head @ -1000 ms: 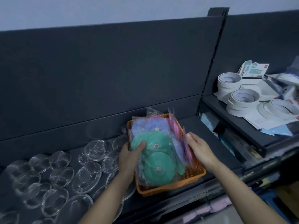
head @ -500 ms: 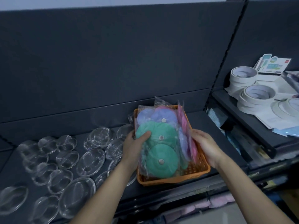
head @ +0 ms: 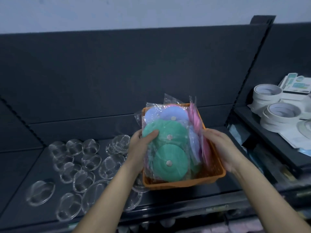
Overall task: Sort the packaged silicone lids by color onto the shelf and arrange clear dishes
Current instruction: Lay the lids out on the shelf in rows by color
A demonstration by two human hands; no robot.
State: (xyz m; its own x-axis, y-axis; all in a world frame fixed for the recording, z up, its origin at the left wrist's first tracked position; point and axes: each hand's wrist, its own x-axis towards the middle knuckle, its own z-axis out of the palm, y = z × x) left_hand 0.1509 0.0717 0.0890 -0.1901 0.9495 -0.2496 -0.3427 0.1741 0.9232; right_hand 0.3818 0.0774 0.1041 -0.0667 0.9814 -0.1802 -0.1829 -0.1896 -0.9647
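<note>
Orange plastic basket (head: pixel 185 184): moulded, perforated lattice floor, dull sheen. Now wrappers (head: pixel 170 100): clear film, crinkled, glossy glints. And green lids (head: pixel 170 163): matt, rubbery look, fine concentric ridges. Next, dishes (head: pixel 91 161): transparent, glossy, ribbed bases; glass or plastic, can't tell. Then shelf (head: pixel 185 197): dark, matt, smooth. Finally tape rolls (head: pixel 282 113): white, papery, matt.
</note>
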